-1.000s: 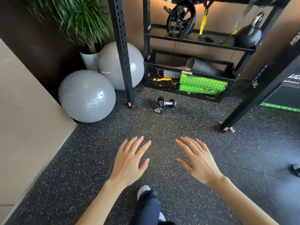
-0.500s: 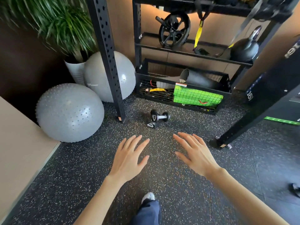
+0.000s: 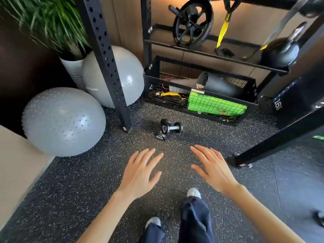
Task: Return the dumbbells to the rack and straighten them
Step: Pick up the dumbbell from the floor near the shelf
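Hands, left (image 3: 138, 174) and right (image 3: 213, 168), fingers spread empty, are reaching toward small black chrome-handled dumbbells (image 3: 168, 128) lying on speckled rubber floor (image 3: 70, 190); grasp needed next.

We see our two bare forearms reaching forward and down from the bottom of the view, palms facing the floor. Our left hand (image 3: 140, 174) is flat and relaxed, its fingers (image 3: 149, 155) spread apart and pointing ahead, thumb angled out to the right. Our right hand (image 3: 213, 168) mirrors it, fingers fanned forward and slightly leftward, thumb pointing in toward the left hand. Both hands are empty and hover apart from each other. Below them, our legs in dark trousers and pale shoes step forward.
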`<state>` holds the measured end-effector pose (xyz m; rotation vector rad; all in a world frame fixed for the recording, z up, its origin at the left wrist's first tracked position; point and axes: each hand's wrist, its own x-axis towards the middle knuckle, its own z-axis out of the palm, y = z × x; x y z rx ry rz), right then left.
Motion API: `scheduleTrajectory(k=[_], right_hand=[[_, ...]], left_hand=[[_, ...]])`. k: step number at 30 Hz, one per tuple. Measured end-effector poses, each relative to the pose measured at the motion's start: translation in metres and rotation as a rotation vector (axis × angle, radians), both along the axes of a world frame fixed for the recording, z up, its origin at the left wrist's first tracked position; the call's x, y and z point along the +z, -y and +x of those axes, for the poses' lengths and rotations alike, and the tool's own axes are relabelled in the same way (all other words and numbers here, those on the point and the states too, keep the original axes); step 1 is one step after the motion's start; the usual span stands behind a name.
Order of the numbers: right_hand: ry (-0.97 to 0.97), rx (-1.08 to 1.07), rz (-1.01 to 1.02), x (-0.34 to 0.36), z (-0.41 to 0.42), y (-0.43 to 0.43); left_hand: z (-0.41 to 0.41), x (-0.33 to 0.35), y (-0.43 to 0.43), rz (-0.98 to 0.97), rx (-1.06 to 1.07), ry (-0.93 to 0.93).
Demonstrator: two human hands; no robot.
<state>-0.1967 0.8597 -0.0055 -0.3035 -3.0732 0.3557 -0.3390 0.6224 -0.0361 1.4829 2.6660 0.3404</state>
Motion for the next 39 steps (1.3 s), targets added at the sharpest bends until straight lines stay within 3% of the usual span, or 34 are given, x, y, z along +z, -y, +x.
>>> scheduleTrajectory(k=[18, 31, 39], right_hand=[[0.182, 0.323, 0.046, -0.011, -0.125, -0.241], [0.206, 0.478, 0.066, -0.032, -0.239, -0.284], [0.302, 0.476, -0.019, -0.093, -0.303, -0.315]], left_hand=[[-0.037, -0.014, -0.195, -0.035, 0.354, 0.03], [-0.121, -0.04, -0.237, -0.099, 0.436, 0.072], [-0.177, -0.098, -0.25, -0.12, 0.435, 0.073]])
